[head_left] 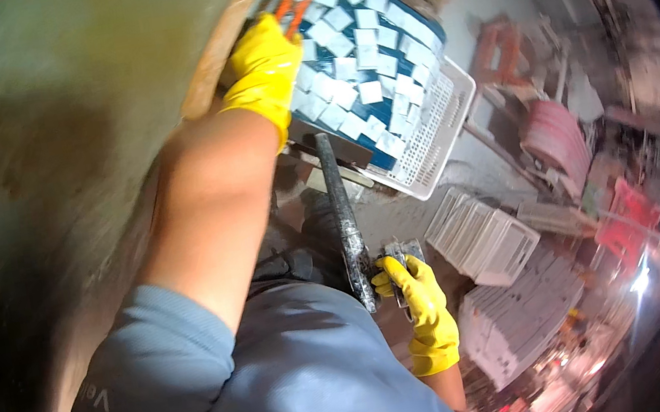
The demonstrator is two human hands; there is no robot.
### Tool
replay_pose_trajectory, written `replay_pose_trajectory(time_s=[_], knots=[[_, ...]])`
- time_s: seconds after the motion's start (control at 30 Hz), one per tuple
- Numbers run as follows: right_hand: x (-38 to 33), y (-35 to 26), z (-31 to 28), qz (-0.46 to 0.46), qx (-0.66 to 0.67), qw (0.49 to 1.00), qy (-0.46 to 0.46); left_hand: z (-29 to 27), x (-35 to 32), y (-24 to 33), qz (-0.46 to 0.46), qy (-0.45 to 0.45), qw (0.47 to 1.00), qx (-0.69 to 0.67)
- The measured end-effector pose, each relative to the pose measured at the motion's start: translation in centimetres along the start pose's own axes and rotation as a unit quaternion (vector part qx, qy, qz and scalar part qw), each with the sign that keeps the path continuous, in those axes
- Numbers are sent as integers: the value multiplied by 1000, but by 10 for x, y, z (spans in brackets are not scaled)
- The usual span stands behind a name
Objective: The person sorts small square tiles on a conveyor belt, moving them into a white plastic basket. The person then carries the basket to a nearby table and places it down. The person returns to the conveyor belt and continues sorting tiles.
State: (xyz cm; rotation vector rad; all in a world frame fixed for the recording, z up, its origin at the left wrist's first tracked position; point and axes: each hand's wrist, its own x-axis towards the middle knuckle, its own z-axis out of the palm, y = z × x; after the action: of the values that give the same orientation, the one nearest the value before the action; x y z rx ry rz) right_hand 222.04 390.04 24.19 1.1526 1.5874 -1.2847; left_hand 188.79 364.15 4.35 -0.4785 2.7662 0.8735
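My left hand (266,66), in a yellow rubber glove, reaches forward to the near left side of a blue surface (326,68) covered with small white square tiles (370,92). Its fingers are closed on a tool with two long orange bars (301,12), which run past the glove toward the far edge; the tool's exact kind is unclear. My right hand (418,295), gloved the same way, is low by my body. It is closed around a dark grey metal piece (400,291), partly hidden by the fingers. Beside it slants a black speckled bar (340,204).
A white perforated plastic crate (445,133) sits under the blue surface's right side. White stacked crates (482,239) and a pale ribbed stack (518,319) stand on the floor at right. Farther right are red baskets (555,142). A wooden edge (224,38) and a brownish surface lie left.
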Motion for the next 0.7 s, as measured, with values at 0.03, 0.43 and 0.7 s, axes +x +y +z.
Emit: replay_pose_trajectory(time_s=[0.03, 0.43, 0.7], knots=[[3, 0, -3, 3, -1, 1000, -8, -16, -7, 1, -9, 1, 1000, 16], [25, 61, -49, 79, 88, 990, 74, 35, 62, -1, 33, 4, 998, 48], [42, 37, -94, 128, 138, 978, 94, 20, 61, 25, 5, 32, 998, 52]])
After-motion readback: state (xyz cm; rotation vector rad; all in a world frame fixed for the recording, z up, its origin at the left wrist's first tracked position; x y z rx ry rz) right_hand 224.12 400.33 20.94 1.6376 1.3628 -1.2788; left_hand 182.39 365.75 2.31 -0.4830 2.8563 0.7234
